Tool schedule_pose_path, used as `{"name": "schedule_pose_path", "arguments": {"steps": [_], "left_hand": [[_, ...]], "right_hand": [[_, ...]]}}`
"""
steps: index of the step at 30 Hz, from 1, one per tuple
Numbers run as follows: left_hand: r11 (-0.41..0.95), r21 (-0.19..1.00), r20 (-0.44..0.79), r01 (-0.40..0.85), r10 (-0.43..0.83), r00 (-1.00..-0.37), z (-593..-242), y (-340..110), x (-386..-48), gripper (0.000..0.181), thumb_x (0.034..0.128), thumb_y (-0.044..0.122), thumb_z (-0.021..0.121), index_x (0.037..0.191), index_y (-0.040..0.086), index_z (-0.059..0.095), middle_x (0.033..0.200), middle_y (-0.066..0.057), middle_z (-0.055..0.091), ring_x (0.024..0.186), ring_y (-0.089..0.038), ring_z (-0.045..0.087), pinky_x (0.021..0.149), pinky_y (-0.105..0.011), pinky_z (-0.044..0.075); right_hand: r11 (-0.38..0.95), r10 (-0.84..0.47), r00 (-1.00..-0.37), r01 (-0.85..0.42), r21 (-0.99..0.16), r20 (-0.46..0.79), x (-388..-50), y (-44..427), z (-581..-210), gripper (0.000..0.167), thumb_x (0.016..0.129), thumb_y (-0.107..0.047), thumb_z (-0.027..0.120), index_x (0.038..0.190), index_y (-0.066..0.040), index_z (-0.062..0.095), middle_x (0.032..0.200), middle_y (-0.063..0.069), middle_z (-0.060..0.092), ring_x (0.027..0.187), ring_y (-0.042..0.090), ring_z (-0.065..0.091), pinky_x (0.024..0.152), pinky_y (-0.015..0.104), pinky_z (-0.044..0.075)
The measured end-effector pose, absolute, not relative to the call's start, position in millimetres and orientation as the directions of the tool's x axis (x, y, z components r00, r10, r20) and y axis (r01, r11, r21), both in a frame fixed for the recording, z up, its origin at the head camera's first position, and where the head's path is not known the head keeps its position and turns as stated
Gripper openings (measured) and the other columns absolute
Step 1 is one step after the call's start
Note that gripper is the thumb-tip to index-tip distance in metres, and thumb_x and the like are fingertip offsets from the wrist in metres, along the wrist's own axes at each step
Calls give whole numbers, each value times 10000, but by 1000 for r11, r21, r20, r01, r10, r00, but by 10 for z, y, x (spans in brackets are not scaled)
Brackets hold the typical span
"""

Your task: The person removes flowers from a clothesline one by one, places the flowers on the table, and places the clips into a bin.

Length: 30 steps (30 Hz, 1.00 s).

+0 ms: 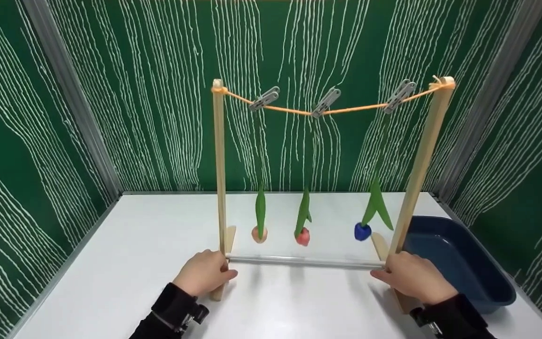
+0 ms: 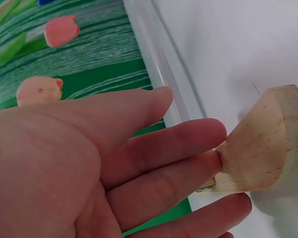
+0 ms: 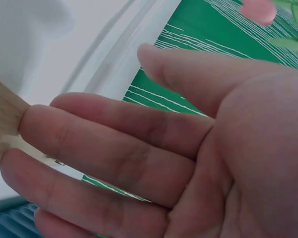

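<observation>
A wooden stand has a left post (image 1: pixel 220 174) and a right post (image 1: pixel 424 155), joined low down by a pale rod (image 1: pixel 304 260). An orange string (image 1: pixel 290 111) sags between the post tops. Three grey clothespins (image 1: pixel 326 102) on it hold upside-down artificial tulips: peach (image 1: pixel 259 234), pink (image 1: pixel 303 237) and blue (image 1: pixel 362 231). My left hand (image 1: pixel 205 272) is at the foot of the left post, fingertips touching the wooden foot (image 2: pixel 268 144). At the right post's base, my right hand (image 1: pixel 419 277) touches wood with nearly straight fingers. Both thumbs stand apart from the fingers.
A dark blue basin (image 1: pixel 492 273) stands on the white table (image 1: pixel 111 263) to the right, behind the right hand. Green panels (image 1: pixel 167 117) with wavy white lines enclose the back and sides, with grey corner posts (image 1: pixel 71 94).
</observation>
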State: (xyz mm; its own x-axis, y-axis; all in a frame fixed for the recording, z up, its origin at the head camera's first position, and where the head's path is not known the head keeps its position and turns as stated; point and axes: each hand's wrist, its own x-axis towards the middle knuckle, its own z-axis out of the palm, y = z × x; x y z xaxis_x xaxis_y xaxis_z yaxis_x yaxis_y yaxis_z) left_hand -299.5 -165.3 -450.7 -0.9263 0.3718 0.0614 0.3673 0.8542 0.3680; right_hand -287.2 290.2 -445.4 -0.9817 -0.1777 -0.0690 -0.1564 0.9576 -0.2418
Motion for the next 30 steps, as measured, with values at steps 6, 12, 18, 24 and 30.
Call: {"name": "schedule_pose_path", "arguments": {"steps": [6,12,18,24,30], "left_hand": [[858,371,44,356,367,-929,-4448,-1645,-2952,371,851,390,664,555,187,571,481,86,466,409,-93,412,398,-276,324],[841,370,104,395,385,-917,-4172,-1570,-2864,325,864,426,646,656,179,680,553,108,549,476,-72,462,464,-284,390],[776,369,445,512,336,-830,-3745,-1333,-2774,214,916,382,605,975,214,724,888,112,687,766,-51,629,674,-294,513],[729,280,752,625,238,-614,-3540,-1046,-2818,425,892,286,651,1297,190,564,1320,65,530,1211,-101,471,987,-296,401],[694,344,790,633,152,-594,-3485,-867,-2931,719,866,218,688,1473,164,306,1462,9,349,1330,-123,331,1063,-309,312]], "right_hand": [[957,-150,-986,-125,-262,-74,-2890,2891,-4436,417,855,-460,648,587,-145,594,492,-38,443,419,119,415,407,272,297],[953,-169,-984,-148,-264,-57,-2889,2900,-4452,385,853,-456,651,616,-157,597,501,-30,454,428,125,427,421,283,313],[951,-178,-983,-160,-265,-46,-2876,2927,-4454,384,857,-458,644,615,-163,603,506,-23,480,446,140,450,440,293,328],[954,-177,-983,-157,-255,-57,-2888,2941,-4450,391,865,-463,633,616,-162,605,505,-28,448,441,136,424,444,286,304],[951,-170,-983,-147,-271,-65,-2898,2923,-4465,373,860,-455,645,645,-152,609,516,-36,458,433,120,423,425,277,318]]}}
